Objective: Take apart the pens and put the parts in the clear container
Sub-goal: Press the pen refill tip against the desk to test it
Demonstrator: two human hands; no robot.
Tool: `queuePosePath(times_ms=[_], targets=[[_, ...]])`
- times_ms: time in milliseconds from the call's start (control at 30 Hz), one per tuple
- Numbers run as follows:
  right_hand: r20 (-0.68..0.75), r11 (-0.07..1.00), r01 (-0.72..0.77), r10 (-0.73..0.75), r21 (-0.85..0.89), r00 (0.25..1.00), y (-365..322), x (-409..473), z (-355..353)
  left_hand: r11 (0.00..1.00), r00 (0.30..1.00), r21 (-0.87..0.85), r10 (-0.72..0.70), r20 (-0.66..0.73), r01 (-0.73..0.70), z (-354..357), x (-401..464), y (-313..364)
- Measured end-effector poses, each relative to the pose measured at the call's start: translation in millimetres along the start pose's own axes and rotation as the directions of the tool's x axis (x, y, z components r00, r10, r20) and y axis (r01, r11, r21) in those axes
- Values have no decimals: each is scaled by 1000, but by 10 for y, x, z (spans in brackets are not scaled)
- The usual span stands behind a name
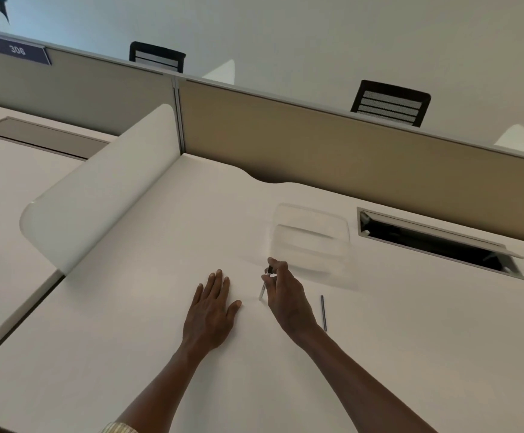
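Clear container (312,235) hard to make out: blurred, nearly transparent, contents not discernible. It sits toward the far edge of the surface (129,339), beside the open cable slot (435,242). Pen (265,282) partly hidden by the right hand (285,295); dark end up, pale barrel pointing down, tilted. Right hand pinches it between thumb and curled fingers, just in front of the container. Thin dark refill (323,312) lies on the surface right of that wrist, apart from it. Left hand (210,307) lies flat, palm down, fingers straight. Open room to the near edge and right; white divider (98,195) bounds the left edge.
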State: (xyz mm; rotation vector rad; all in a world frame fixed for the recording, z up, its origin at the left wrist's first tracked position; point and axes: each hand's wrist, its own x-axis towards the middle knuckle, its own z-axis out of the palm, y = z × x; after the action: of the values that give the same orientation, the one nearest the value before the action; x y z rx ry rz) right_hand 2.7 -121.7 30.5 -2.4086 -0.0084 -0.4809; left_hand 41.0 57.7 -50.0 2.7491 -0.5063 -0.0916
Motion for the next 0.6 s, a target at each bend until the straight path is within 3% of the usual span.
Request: queuePosePath(times_ms=[167,367,600], targets=[[-12,1000,26,-26,2,1000,-47,31,-30,1000,1000,-9,3,-12,-3,-2,-9,-3],[26,997,-65,64,39,998,-48,33,-60,1000,1000,-5,5,-23,-5,7,-10,-6],[11,999,-28,28,36,1000,-48,61,-63,1000,1000,10,-1,-13,1,8,-14,-10]])
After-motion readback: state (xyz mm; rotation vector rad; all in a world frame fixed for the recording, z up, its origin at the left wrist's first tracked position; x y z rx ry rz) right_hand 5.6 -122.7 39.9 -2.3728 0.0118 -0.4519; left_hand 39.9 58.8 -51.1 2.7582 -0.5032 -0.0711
